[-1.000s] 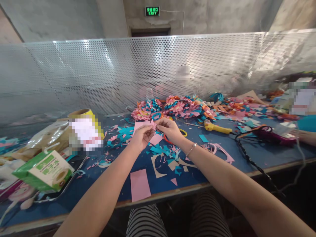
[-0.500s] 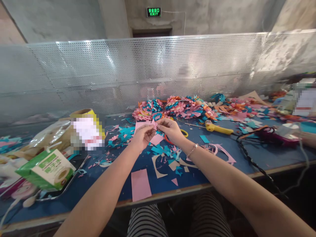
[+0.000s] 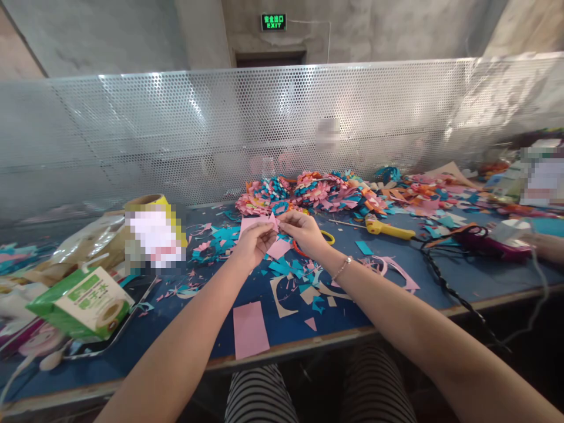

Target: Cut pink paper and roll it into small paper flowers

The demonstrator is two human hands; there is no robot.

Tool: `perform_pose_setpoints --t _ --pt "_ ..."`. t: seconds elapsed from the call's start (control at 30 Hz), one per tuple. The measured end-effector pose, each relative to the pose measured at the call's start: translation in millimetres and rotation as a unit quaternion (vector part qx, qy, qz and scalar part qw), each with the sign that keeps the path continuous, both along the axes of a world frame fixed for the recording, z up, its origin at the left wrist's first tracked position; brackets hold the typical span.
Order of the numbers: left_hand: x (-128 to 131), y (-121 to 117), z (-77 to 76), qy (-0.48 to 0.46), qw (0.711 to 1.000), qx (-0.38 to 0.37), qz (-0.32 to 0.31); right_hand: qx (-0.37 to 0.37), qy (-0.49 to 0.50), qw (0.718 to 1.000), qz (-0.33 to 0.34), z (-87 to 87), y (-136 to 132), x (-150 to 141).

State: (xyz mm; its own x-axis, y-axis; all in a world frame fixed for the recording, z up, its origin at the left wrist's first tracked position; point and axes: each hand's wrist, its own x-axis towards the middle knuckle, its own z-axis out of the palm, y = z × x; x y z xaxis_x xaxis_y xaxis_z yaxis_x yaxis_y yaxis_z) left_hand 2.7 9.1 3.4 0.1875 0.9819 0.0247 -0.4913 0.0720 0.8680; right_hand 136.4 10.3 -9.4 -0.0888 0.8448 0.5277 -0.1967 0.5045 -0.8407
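Both of my hands meet over the middle of the table, pinching one small folded piece of pink paper (image 3: 272, 221). My left hand (image 3: 257, 241) grips it from the left with bent fingers. On its other side, my right hand (image 3: 302, 232) pinches it between thumb and fingertips. Behind my left hand lies a larger pink sheet (image 3: 248, 223). Scissors with orange and yellow handles (image 3: 328, 238) lie partly hidden under my right hand. Nearer the front edge rests a pink paper rectangle (image 3: 251, 330), with cream and blue offcuts (image 3: 282, 299) to its right.
Several pink, blue and orange paper flowers (image 3: 308, 191) are heaped by the perforated metal screen (image 3: 176, 129). A yellow glue gun (image 3: 388, 229) with a dark cord lies right. A green drink carton (image 3: 83, 302) and a tape roll (image 3: 165, 217) stand left. Another person's hand (image 3: 546, 244) shows far right.
My hands stay almost in place on the pink paper. The view shifts very slightly. At the far right, the other person's hand has moved a little.
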Motion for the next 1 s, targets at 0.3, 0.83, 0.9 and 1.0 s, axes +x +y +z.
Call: perform_pose_setpoints --t 0.3,0.83,0.9,1.0 --pt "0.4 0.3 -0.8 -0.007 1.0 -0.005 0.005 -0.004 0.005 1.0 0.005 1.7 -2.6 -0.5" --pt "1.3 -2.1 1.6 -0.029 0.999 -0.035 0.006 0.001 -0.002 1.0 -0.005 -0.3 -0.4 -1.1" --pt "1.6 -2.1 1.7 -0.029 0.999 -0.037 0.007 0.001 -0.002 1.0 -0.008 -0.7 -0.1 -1.3" --pt "1.8 -1.9 1.6 -0.027 0.999 -0.036 0.007 -0.001 -0.003 1.0 -0.008 -0.6 -0.3 -1.4"
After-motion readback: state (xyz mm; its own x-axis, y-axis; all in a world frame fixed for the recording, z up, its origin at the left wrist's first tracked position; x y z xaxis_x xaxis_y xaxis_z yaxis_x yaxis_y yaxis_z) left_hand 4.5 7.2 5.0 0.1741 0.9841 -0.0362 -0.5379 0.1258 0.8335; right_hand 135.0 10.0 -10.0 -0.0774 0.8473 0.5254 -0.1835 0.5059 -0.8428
